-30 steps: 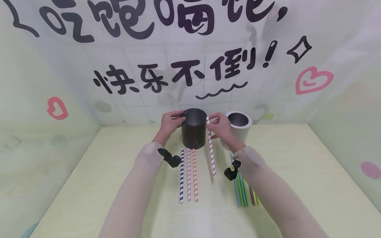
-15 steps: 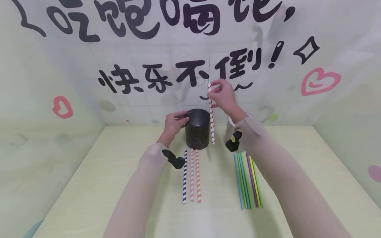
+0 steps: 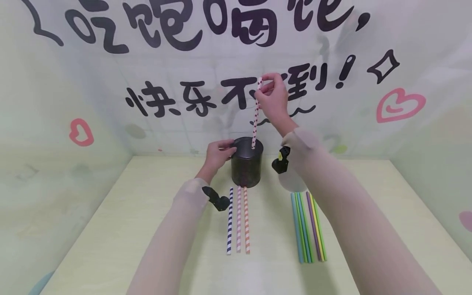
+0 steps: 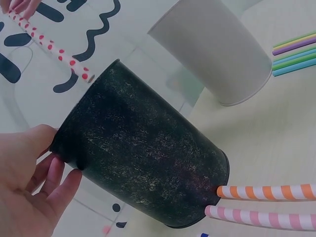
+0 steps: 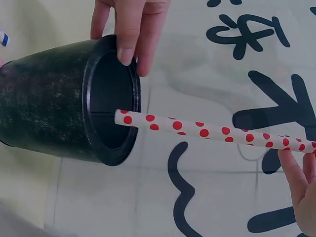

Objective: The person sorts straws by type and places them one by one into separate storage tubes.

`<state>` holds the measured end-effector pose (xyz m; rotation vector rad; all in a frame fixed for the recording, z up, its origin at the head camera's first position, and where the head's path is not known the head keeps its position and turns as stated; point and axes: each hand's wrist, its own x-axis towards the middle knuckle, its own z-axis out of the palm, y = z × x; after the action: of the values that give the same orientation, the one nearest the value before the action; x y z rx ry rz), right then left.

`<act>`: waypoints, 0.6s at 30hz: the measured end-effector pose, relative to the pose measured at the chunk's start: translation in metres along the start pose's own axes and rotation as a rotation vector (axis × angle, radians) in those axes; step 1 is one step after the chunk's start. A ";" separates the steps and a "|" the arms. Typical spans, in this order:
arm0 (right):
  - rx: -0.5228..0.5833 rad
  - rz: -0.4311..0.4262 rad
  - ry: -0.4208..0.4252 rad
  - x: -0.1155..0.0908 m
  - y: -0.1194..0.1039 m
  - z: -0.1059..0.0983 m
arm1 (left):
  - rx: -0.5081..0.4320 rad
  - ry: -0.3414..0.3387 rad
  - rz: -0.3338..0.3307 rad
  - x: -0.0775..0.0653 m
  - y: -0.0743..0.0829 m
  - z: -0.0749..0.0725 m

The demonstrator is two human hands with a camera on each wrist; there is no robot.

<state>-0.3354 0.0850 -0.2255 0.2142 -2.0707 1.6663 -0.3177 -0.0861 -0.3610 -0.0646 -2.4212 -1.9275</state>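
My left hand (image 3: pixel 217 155) grips the rim of a black cylindrical cup (image 3: pixel 246 170), which stands upright on the table. In the right wrist view one digit of that hand reaches over the rim (image 5: pixel 89 98). Above the cup, my right hand (image 3: pixel 274 98) pinches a white paper straw with red dots (image 3: pixel 255 125) near its upper end. The straw is nearly upright, its lower end over the cup's mouth; the left wrist view shows that end (image 4: pixel 85 74) close to the rim. Striped paper straws in navy (image 3: pixel 230 225), pink (image 3: pixel 238 225) and orange (image 3: pixel 247 225) lie in front of the cup.
A white cup (image 4: pixel 212 54) stands right of the black one, mostly hidden by my right sleeve in the head view. Several plain coloured straws (image 3: pixel 304 233) lie in front of it. A printed backdrop (image 3: pixel 195 139) rises behind the table (image 3: pixel 155 196).
My right hand has lifted the dotted straw from beside the black cup, then brought it left over the mouth. My left hand keeps its hold on the rim.
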 end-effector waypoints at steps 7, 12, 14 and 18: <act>0.000 0.011 -0.040 -0.015 0.018 0.008 | -0.010 -0.010 -0.006 -0.001 -0.002 0.002; 0.023 0.066 -0.111 -0.027 0.034 0.012 | -0.008 -0.015 -0.024 -0.001 -0.002 0.002; 0.039 0.087 -0.139 -0.030 0.039 0.014 | -0.011 -0.018 -0.027 -0.001 -0.002 0.002; 0.065 0.109 -0.183 -0.035 0.047 0.017 | -0.016 -0.016 -0.020 -0.001 -0.001 0.001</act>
<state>-0.3284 0.0744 -0.2853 0.2899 -2.1975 1.8424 -0.3167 -0.0856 -0.3625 -0.0567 -2.4256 -1.9623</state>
